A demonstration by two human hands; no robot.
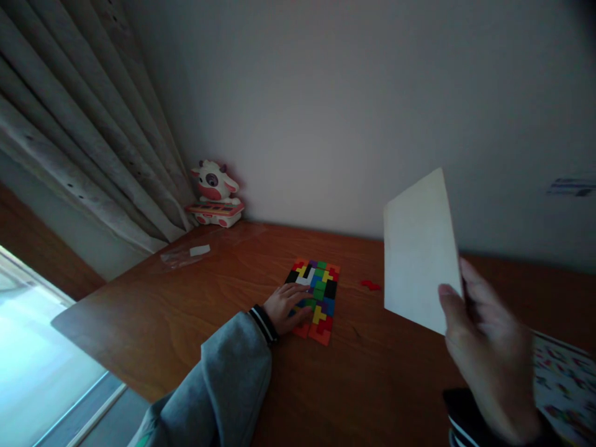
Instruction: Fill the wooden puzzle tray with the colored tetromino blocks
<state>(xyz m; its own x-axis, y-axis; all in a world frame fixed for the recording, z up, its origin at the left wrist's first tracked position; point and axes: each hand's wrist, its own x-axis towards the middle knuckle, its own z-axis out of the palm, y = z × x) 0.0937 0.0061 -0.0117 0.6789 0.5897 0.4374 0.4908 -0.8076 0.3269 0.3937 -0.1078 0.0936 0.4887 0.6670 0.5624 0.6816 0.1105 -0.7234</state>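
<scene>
My left hand (287, 307) lies with its fingers spread on the left part of a block of colourful puzzle pieces (318, 292) on the wooden table. Part of the block is hidden under that hand. My right hand (484, 341) grips a white board (419, 251) by its lower right edge, thumb in front, and holds it up above the table. A single red piece (370, 285) lies between the block and the board.
A cow-shaped toy (215, 192) stands at the back left of the table (186, 323). Near it lies a clear plastic wrapper (179, 257) with a white label. A printed sheet (563, 385) is at the lower right. A curtain (88, 124) hangs at the left.
</scene>
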